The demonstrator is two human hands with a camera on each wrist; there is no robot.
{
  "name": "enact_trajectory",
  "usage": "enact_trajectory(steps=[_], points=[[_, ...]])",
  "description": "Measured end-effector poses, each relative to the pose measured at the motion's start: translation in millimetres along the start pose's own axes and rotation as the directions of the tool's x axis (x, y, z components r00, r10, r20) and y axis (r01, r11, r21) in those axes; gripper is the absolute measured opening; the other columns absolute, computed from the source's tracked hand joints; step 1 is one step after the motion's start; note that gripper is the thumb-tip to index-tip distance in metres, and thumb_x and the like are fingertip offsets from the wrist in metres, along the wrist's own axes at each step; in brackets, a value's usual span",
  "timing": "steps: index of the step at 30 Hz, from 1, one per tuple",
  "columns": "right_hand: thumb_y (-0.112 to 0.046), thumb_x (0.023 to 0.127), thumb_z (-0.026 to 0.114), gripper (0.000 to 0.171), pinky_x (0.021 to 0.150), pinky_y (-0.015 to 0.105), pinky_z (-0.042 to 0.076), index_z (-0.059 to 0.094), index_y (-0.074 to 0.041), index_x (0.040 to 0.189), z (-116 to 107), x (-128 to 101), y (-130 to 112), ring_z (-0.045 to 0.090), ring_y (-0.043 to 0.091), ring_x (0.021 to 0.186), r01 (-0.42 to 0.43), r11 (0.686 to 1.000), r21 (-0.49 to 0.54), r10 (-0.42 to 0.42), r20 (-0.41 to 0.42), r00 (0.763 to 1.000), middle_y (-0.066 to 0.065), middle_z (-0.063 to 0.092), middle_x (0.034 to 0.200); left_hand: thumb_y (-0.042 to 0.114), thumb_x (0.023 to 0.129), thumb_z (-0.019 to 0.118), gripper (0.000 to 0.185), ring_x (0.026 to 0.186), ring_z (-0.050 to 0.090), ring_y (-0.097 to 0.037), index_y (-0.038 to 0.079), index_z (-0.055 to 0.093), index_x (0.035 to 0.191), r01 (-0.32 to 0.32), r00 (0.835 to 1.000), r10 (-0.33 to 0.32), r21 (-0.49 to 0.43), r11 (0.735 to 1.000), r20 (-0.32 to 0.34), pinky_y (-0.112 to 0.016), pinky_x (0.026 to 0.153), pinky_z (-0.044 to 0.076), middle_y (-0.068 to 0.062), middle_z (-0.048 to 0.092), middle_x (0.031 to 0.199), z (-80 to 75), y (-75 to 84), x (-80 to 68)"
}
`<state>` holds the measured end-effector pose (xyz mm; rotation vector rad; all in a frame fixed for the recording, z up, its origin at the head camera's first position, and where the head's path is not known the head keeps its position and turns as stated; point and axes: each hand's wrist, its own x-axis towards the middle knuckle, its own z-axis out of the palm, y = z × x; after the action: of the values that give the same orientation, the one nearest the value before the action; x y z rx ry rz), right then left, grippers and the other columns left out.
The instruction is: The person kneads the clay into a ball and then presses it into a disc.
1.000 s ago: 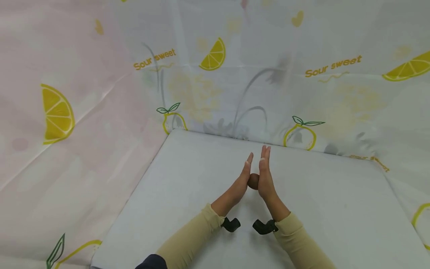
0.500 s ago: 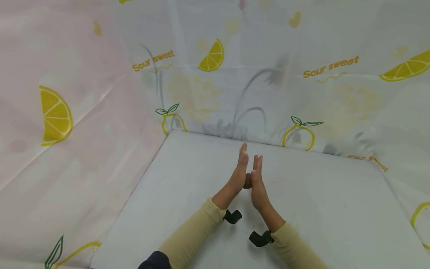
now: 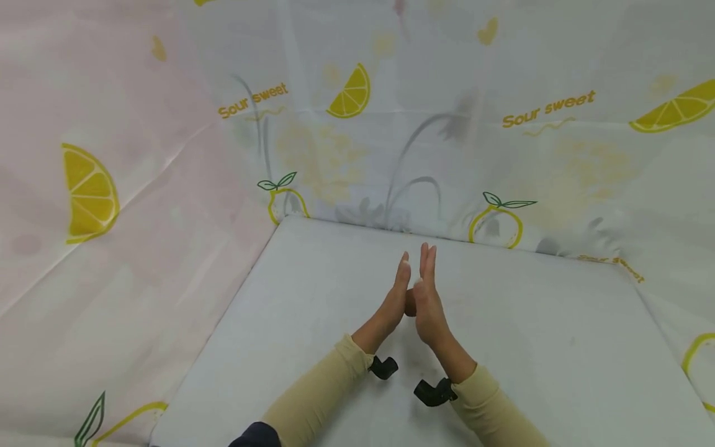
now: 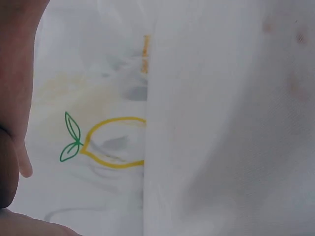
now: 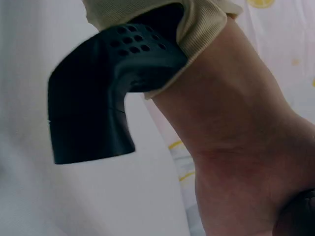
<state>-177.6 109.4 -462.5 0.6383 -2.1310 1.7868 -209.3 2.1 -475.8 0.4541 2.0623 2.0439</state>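
A brown ball (image 3: 410, 303), which looks like modelling clay, sits between my two facing palms. My left hand (image 3: 394, 303) presses it from the left, fingers straight and pointing away from me. From the other side my right hand (image 3: 430, 313) presses it, its straight fingers reaching a little farther forward. Part of the ball (image 4: 7, 172) shows at the left edge of the left wrist view, with skin above and below it. In the right wrist view the dark ball (image 5: 299, 216) peeks in at the lower right corner, mostly cut off by the frame.
Both hands are above a white tabletop (image 3: 324, 279). Black curved camera mounts (image 3: 384, 367) stick out inward at both wrists. A lemon-printed cloth (image 3: 346, 155) rises behind the table and along the left. Faint brownish smudges (image 4: 301, 37) mark the white surface.
My palms slide back and forth against each other: the right hand goes back, then forward again, while the left does the opposite. The ball stays between them, slightly farther left.
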Motion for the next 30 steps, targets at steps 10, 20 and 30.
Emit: enact_trajectory(steps=[10, 20, 30], points=[[-0.048, 0.11, 0.017, 0.066, 0.121, 0.054, -0.009, -0.016, -0.022, 0.162, -20, 21, 17, -0.012, 0.015, 0.154, -0.146, 0.981, 0.124, 0.144, 0.023, 0.989, -0.004, -0.002, 0.17, 0.071, 0.102, 0.006, 0.083, 0.154, -0.011, -0.017, 0.018, -0.006, 0.164, -0.048, 0.991, 0.052, -0.04, 0.998, 0.125, -0.057, 0.122, -0.002, 0.003, -0.009, 0.17, 5.5, 8.8, -15.4], [-0.044, 0.112, 0.013, 0.064, 0.121, 0.054, -0.008, -0.015, -0.016, 0.162, -16, 9, 31, -0.01, 0.016, 0.155, -0.222, 0.967, 0.125, 0.216, 0.055, 0.975, 0.002, -0.002, 0.171, 0.08, 0.097, 0.008, 0.091, 0.153, -0.013, -0.01, 0.021, -0.006, 0.164, -0.136, 0.985, 0.141, -0.052, 0.989, 0.103, -0.052, 0.122, -0.004, 0.009, -0.011, 0.169, -1.7, 29.4, -11.8], [-0.035, 0.113, 0.016, 0.062, 0.119, 0.063, -0.006, -0.02, -0.019, 0.161, 5, -11, 20, -0.011, 0.023, 0.155, -0.129, 0.988, 0.088, 0.126, 0.039, 0.991, 0.001, -0.007, 0.17, 0.07, 0.103, 0.015, 0.08, 0.155, -0.007, -0.019, 0.023, 0.0, 0.165, -0.126, 0.99, 0.126, 0.011, 0.992, -0.066, -0.06, 0.121, 0.0, 0.002, -0.008, 0.17, -4.4, 25.2, 6.8]])
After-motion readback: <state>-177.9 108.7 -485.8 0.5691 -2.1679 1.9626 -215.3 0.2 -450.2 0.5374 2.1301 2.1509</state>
